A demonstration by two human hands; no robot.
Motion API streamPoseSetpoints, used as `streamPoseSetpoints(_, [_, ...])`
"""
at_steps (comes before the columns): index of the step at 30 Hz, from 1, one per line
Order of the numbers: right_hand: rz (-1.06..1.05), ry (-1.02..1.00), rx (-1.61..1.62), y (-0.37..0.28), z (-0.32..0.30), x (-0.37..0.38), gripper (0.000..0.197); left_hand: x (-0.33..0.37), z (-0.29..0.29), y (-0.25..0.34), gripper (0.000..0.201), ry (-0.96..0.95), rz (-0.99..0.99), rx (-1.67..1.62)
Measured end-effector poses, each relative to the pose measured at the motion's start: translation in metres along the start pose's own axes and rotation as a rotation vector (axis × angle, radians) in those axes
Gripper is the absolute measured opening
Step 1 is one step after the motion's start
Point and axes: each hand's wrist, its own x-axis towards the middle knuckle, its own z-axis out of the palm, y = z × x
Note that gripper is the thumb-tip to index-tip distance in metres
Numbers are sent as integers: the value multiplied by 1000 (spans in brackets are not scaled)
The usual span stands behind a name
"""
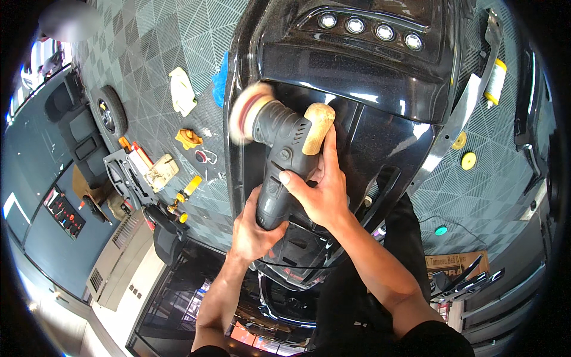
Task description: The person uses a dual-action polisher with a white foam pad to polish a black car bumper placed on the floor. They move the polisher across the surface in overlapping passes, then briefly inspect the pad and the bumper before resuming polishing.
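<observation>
We hold a dark grey polishing machine (279, 169) with both hands. Our left hand (253, 229) is wrapped tight around the near end of its handle. Our right hand (321, 187) grips the machine higher up, with the thumb across the body and the fingers going up toward a tan foam knob (318, 126) near the head. The round pad (250, 112) at the far end of the machine looks blurry, so we think it may be spinning, but we cannot be sure. The pad sits on a big shiny black car part (369, 77), and the machine lies over the middle of it. Four small round lights (369, 28) sit in a row on the far side of the black part.

The floor (178, 41) is made of grey tiles with a line pattern. On the floor to the left we see a small wheel (111, 111), a white cloth (181, 89), a bit of blue tape (220, 80), an orange pad (189, 138) and a yellow and black tool (184, 193). To the right of the black part lie two round yellow pads (468, 159) and a long silver strip (455, 122). A brown cardboard box (458, 265) is near us on the right
</observation>
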Motion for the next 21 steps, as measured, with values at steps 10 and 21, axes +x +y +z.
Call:
streamPoseSetpoints(10, [-67,-40,92,-9,-3,2,131,-1,7,-6,98,40,18,-10])
streamPoseSetpoints(21, [1,-13,108,-15,-4,8,132,9,6,-5,97,13,-31,-14])
